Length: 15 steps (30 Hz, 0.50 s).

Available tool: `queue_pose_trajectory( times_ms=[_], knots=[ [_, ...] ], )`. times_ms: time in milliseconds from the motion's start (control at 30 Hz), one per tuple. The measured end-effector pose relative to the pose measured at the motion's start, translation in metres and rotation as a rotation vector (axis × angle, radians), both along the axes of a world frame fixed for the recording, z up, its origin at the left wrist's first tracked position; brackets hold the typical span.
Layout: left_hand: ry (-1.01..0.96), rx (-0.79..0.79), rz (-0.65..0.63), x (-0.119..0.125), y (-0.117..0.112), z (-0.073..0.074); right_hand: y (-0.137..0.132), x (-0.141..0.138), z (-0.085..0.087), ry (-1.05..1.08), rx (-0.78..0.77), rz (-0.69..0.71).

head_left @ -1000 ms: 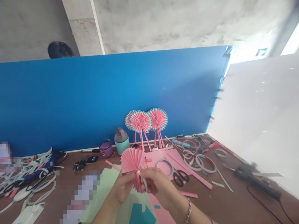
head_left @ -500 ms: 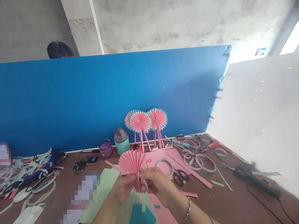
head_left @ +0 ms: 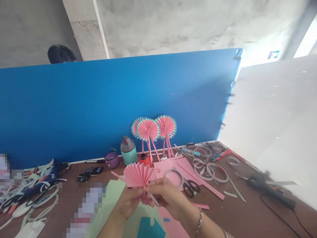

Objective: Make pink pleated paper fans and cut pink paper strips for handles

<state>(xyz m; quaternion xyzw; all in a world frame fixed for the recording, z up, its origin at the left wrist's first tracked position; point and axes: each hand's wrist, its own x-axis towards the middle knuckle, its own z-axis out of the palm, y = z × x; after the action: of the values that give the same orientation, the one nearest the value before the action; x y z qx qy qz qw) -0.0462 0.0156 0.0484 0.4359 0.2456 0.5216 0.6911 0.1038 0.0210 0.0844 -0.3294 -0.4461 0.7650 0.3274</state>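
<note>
A pleated pink paper fan [head_left: 138, 174] is pinched at its middle, its folds spreading above and below the pinch. My left hand [head_left: 130, 200] grips it from the left, thumb near the gathered centre. From the right, my right hand [head_left: 164, 195] is closed at the same centre, and a thin white strip [head_left: 154, 199] sticks out below its fingers. Under the hands lie pale green paper [head_left: 112, 191] and teal paper pieces [head_left: 150, 228]. Black-handled scissors [head_left: 190, 187] rest to the right on pink paper [head_left: 164, 164].
Finished-looking round pink fans [head_left: 148, 129] lean on the blue partition [head_left: 99, 109]. A teal bottle [head_left: 129, 155], a purple cup [head_left: 112, 159] and keys [head_left: 85, 175] stand or lie behind. Rings of tape [head_left: 218, 172] and a glue gun [head_left: 269, 190] are right; tangled cables [head_left: 42, 191] left.
The upper folds of the pink fan have tipped slightly down and left. The white strip at my right fingers has swung a little. Both hands keep their grip; the view shifts slightly.
</note>
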Motion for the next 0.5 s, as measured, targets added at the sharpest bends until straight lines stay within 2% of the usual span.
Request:
queue_pose_trajectory(
  times_ms=[267, 500],
  knots=[
    [-0.017, -0.024, -0.006, -0.001, 0.0012, -0.0073, 0.0029, 0.003, -0.0008, -0.021, 0.031, 0.041],
    [0.019, 0.021, -0.042, -0.0007, -0.0016, 0.001, 0.005, 0.0059, -0.0012, -0.069, 0.038, 0.072]
  ],
)
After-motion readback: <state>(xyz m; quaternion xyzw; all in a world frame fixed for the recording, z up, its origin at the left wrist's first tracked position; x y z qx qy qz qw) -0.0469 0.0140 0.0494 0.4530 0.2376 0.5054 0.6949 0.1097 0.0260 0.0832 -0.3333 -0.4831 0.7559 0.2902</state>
